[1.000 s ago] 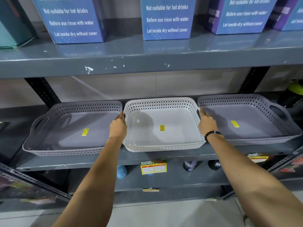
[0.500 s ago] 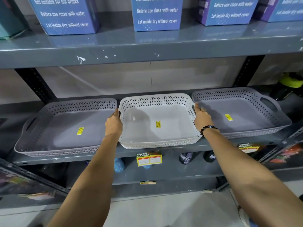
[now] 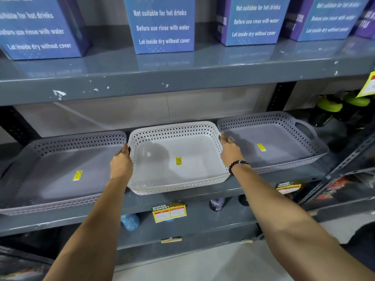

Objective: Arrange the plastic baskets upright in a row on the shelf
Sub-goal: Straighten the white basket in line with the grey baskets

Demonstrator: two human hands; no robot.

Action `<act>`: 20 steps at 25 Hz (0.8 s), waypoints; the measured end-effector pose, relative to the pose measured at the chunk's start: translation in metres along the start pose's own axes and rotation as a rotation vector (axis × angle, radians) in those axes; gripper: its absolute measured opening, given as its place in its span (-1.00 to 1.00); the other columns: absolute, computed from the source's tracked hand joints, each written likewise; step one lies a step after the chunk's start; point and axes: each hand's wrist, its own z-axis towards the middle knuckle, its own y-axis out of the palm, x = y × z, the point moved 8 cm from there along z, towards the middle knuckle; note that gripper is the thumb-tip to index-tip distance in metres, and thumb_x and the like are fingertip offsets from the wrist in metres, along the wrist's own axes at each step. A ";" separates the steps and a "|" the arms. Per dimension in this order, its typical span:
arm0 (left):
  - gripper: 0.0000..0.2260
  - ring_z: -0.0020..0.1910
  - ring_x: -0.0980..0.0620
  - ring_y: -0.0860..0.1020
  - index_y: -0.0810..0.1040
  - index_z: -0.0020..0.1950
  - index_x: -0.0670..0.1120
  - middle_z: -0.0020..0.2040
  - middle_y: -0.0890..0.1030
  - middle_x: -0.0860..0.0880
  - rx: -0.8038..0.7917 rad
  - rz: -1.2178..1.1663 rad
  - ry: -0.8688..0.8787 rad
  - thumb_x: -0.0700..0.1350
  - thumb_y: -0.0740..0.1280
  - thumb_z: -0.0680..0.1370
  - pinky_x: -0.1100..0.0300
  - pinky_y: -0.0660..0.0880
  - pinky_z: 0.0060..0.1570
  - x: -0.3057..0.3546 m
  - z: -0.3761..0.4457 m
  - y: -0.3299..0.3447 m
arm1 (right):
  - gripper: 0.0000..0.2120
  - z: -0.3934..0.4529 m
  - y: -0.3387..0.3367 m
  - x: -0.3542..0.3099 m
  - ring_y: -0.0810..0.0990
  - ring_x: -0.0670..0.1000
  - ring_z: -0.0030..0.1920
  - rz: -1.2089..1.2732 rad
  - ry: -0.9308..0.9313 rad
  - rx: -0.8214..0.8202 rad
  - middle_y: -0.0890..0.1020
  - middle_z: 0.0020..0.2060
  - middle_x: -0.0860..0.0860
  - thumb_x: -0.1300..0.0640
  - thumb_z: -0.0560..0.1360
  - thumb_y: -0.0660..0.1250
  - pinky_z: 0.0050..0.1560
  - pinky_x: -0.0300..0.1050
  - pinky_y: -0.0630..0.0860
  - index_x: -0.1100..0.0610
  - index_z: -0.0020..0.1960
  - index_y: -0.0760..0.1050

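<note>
Three shallow perforated plastic baskets lie side by side on the grey shelf point(image 3: 203, 194). The white basket point(image 3: 194, 151) is in the middle, its front edge slightly over the shelf lip. My left hand point(image 3: 121, 164) grips its left side handle. My right hand point(image 3: 230, 152), with a black bead bracelet at the wrist, grips its right side handle. A grey basket point(image 3: 60, 159) lies to the left and another grey basket point(image 3: 284, 138) to the right. Each has a yellow sticker on its floor.
The shelf above point(image 3: 182, 78) carries blue boxes point(image 3: 162, 25) close over the baskets. Dark bottles with green caps point(image 3: 328, 107) stand at the far right. A slotted black upright point(image 3: 281, 96) stands behind the right basket. Price tags point(image 3: 169, 212) hang on the shelf edge; bottles sit below.
Both hands stay on the white basket's side handles. The view has shifted, and the white basket now sits a little more over the shelf's front edge.
</note>
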 end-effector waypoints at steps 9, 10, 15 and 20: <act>-0.53 0.06 -0.34 0.53 0.25 0.49 -0.08 0.09 0.56 -0.38 0.053 -0.129 -0.069 -0.36 0.00 0.61 -0.11 0.49 0.00 -0.004 -0.007 -0.005 | -0.35 0.001 0.001 0.002 0.53 0.23 0.20 0.122 0.071 -0.011 0.41 0.32 0.32 0.46 0.51 0.06 0.17 0.02 0.50 0.19 0.54 -0.05; -0.53 0.07 -0.34 0.52 0.25 0.49 -0.07 0.11 0.56 -0.38 0.056 -0.130 -0.071 -0.36 0.00 0.61 -0.11 0.48 0.02 -0.004 -0.008 -0.005 | -0.34 0.000 0.000 0.002 0.51 0.23 0.22 0.119 0.065 -0.014 0.38 0.34 0.32 0.46 0.51 0.06 0.19 0.02 0.49 0.19 0.54 -0.05; -0.51 0.10 -0.33 0.51 0.23 0.50 -0.08 0.12 0.56 -0.37 0.055 -0.104 -0.063 -0.38 -0.01 0.59 -0.13 0.45 0.07 -0.004 -0.013 -0.005 | -0.34 -0.007 -0.002 0.002 0.50 0.23 0.26 0.105 0.053 -0.022 0.26 0.45 0.29 0.47 0.51 0.06 0.21 0.04 0.48 0.19 0.54 -0.05; -0.52 0.12 -0.33 0.50 0.23 0.50 -0.09 0.12 0.56 -0.37 0.063 -0.103 -0.072 -0.38 -0.01 0.60 -0.13 0.45 0.08 -0.004 -0.021 -0.006 | -0.32 -0.007 0.002 0.006 0.50 0.25 0.22 0.134 0.052 -0.024 0.38 0.35 0.31 0.48 0.49 0.05 0.19 0.06 0.48 0.15 0.55 -0.04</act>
